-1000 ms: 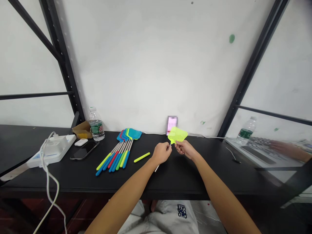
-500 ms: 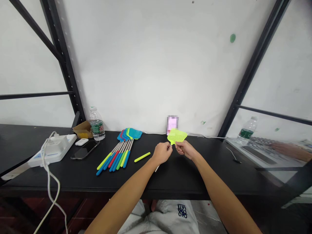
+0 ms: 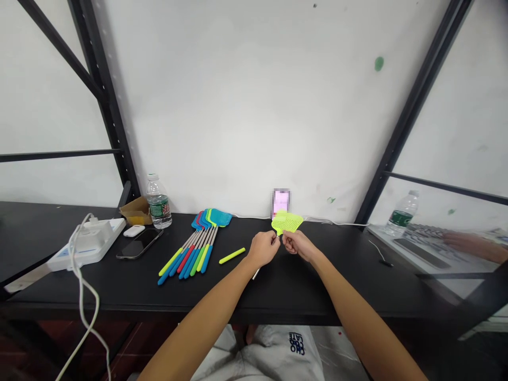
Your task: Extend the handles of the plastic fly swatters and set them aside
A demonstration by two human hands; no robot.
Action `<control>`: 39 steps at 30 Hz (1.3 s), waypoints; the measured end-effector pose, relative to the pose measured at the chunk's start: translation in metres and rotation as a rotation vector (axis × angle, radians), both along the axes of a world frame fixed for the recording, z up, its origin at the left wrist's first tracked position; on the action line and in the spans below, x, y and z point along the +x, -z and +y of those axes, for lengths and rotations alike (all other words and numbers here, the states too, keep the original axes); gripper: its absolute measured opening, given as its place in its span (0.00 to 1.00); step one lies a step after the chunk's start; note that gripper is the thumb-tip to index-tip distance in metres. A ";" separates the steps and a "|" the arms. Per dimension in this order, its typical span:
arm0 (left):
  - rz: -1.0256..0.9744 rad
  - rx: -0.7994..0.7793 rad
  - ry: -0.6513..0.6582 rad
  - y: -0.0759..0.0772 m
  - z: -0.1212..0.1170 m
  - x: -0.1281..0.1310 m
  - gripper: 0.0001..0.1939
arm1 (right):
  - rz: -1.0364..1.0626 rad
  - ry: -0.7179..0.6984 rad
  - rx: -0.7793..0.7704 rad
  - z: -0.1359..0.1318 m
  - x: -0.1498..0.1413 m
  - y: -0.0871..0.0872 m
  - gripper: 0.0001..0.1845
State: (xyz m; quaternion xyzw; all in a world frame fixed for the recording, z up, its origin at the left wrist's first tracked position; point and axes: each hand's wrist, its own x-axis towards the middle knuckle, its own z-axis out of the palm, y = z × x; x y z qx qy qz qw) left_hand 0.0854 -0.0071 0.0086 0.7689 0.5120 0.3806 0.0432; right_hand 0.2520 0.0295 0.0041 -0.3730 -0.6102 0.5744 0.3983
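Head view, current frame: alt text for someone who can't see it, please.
Left hand grips a thin rod; right hand pinches a yellow-green swatter head near its base, over a black table. A loose yellow handle lies to their left, then a fan of multicoloured swatters.

Two hands held close together
Both arms are stretched forward; fingers of left hand (image 3: 264, 248) and right hand (image 3: 299, 245) are curled.

Black table (image 3: 309, 296); colourful fly swatters (image 3: 204, 234); phone (image 3: 139, 244); bottle (image 3: 159, 205).
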 end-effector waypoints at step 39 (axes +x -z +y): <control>0.087 -0.078 -0.094 -0.018 0.004 -0.041 0.13 | 0.206 0.611 0.063 0.031 0.040 0.001 0.23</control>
